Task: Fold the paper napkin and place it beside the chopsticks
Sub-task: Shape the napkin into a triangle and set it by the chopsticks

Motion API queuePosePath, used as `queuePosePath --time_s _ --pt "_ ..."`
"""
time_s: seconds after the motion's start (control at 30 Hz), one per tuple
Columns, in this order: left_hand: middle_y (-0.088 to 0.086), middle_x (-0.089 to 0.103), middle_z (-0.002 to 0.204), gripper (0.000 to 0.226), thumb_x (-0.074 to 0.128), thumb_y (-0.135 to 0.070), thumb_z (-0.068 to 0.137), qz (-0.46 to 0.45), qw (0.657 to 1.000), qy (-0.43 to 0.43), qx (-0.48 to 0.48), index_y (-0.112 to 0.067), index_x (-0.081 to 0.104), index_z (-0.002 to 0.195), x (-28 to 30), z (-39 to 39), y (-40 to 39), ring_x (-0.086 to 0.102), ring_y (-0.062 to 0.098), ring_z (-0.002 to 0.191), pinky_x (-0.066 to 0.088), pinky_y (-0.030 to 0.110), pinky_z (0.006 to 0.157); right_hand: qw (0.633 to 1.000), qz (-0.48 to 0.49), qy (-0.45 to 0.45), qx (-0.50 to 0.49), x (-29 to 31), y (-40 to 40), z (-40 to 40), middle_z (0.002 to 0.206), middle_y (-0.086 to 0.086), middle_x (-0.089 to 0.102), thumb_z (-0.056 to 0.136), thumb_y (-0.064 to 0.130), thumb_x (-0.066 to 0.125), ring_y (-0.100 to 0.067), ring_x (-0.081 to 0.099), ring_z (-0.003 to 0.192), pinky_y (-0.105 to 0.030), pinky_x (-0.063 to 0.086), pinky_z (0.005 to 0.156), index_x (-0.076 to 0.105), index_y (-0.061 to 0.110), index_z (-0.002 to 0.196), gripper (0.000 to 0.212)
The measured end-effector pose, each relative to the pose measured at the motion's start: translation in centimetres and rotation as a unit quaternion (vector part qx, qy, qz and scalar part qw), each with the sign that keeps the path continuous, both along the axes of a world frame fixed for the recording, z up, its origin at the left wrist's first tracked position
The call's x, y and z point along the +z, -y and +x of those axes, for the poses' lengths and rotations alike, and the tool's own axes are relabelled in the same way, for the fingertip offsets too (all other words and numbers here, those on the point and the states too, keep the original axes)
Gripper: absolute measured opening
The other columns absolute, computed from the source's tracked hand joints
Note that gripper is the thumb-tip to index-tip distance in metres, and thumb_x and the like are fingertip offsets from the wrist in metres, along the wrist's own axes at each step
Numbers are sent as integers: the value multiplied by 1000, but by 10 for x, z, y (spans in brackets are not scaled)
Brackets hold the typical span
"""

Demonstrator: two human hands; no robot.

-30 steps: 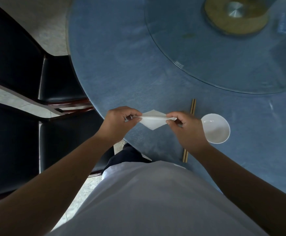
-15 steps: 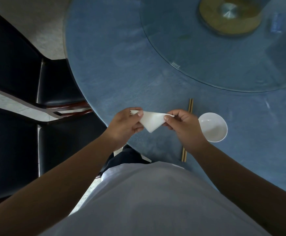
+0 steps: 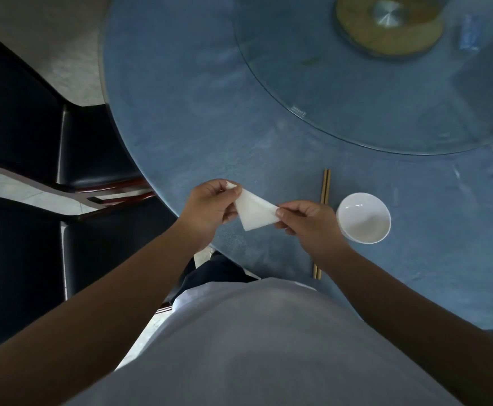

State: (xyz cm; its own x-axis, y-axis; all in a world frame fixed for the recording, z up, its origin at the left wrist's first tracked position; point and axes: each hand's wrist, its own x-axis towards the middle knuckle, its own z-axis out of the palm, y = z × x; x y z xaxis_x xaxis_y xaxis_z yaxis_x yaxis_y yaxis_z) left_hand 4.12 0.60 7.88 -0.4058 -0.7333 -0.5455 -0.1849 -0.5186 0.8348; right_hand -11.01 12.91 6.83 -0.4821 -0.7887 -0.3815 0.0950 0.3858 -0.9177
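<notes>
A white paper napkin (image 3: pixel 254 210), folded into a triangle, hangs in the air above the near edge of the blue round table (image 3: pixel 198 92). My left hand (image 3: pixel 210 209) pinches its upper left corner and my right hand (image 3: pixel 306 219) pinches its right corner. A pair of wooden chopsticks (image 3: pixel 325 186) lies on the table just right of the napkin, pointing away from me; my right hand and wrist hide their middle part.
A white bowl (image 3: pixel 364 221) stands right of the chopsticks. A glass turntable (image 3: pixel 342 92) with a round gold hub (image 3: pixel 388 23) covers the far right of the table. Two black chairs (image 3: pixel 92 148) stand at the left edge.
The napkin went from a flat diamond stretched between both hands to a folded triangle with its point hanging down. My left hand rose a little; both hands kept their grip.
</notes>
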Motion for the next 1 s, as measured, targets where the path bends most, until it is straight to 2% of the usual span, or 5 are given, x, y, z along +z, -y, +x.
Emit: queuePosePath --time_s 0.3,0.43,0.6,0.8,1.0 --pt "-11 65 74 10 65 -21 88 -150 986 62 -46 -20 70 80 0 0 11 56 3 63 45 21 63 998 36 28 37 -3 -5 30 62 5 72 83 8 68 -5 65 62 -16 48 58 67 19 78 12" --pt "-22 66 72 11 64 -26 89 -209 969 90 -101 -25 69 79 -2 -10 12 54 -9 59 38 7 56 995 45 69 51 -8 -13 37 67 7 74 88 13 64 -3 67 65 -14 49 56 68 19 90 7" --pt "-16 65 74 14 64 -26 89 -223 961 86 -139 -29 68 76 -7 -28 19 52 -9 59 39 7 56 997 58 47 -3 -16 -16 31 64 4 72 87 17 64 -7 60 59 -17 47 55 72 17 67 21" --pt "-14 60 66 14 64 -28 87 -216 954 107 -177 -24 68 74 -27 -66 25 49 -8 53 38 9 52 989 82 71 -104 -32 -27 22 60 3 69 90 18 61 -8 56 54 -20 44 53 71 16 64 28" --pt "-14 61 67 18 65 -26 87 -248 912 120 -305 -26 62 70 -57 -108 27 52 -5 59 39 12 57 964 128 103 -207 -47 -38 21 54 -2 65 88 23 64 -17 51 52 -22 39 45 68 17 55 33"
